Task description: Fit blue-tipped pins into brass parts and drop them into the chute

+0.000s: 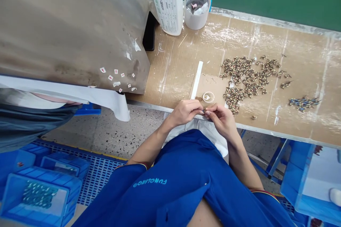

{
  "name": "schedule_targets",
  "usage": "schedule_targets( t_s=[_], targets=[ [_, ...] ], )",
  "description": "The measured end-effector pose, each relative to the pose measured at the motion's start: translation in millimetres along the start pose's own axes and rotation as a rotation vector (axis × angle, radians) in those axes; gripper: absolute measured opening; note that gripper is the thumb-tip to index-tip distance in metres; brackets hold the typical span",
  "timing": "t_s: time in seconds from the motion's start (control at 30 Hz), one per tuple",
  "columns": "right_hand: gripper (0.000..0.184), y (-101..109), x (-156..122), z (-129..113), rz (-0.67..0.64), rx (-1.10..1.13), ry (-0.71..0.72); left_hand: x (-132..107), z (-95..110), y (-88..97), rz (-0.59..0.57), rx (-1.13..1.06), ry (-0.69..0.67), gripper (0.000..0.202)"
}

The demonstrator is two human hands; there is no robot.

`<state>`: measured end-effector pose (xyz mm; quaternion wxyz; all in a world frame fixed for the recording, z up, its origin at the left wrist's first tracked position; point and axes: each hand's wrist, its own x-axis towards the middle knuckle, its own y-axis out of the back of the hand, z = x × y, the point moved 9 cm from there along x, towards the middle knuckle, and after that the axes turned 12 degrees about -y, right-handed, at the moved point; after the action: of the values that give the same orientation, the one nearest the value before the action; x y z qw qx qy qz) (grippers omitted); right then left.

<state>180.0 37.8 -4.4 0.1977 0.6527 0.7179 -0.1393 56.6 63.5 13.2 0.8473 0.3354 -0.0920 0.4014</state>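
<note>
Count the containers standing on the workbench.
2: a white plastic bottle and a translucent plastic tub, side by side at the back of the bench. The steel cabinet could hide others.

A blue short-sleeved work top (170, 184) is worn, as seen from above.

Pale cyan capital lettering (150, 183) is printed on the left side of the chest, though the word cannot be read with certainty. Each short sleeve is finished with a narrow red and yellow cuff trim (137, 165), and a V-shaped neck opening (204, 214) is seen at the lower edge of the view. White fabric (197, 127) is seen beyond the top's lower front; whether it is worn cannot be told. The left hand (183, 112) and right hand (221, 120) are ungloved.
</note>
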Motion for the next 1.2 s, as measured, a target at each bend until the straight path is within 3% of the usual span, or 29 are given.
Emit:
schedule_targets(
  t_s=[0.13,0.33,0.53,0.77,1.0,1.2],
  targets=[
    [0.034,-3,3,-3,-0.074,-0.038,0.015,0,6,0.2,0.018,0.052,-0.059,0.028],
    [0.025,-1,0,-4,-0.009,-0.200,0.058,-2,4,-2.8,-0.029,0.105,-0.030,0.027],
    [0.024,-5,-1,-12,-0.053,-0.312,0.115,-3,5,-2.2,-0.056,0.061,-0.027,0.024],
    [0.030,1,2,2,0.019,-0.053,0.023,3,7,7.1,0.068,-0.036,-0.003,0.019],
    [0.034,6,2,8,0.045,0.077,0.005,6,7,3.6,0.025,-0.034,0.009,0.021],
    [0.033,2,5,7,-0.047,0.055,-0.005,5,6,2.4,0.033,0.035,0.015,0.030]
  ],
)
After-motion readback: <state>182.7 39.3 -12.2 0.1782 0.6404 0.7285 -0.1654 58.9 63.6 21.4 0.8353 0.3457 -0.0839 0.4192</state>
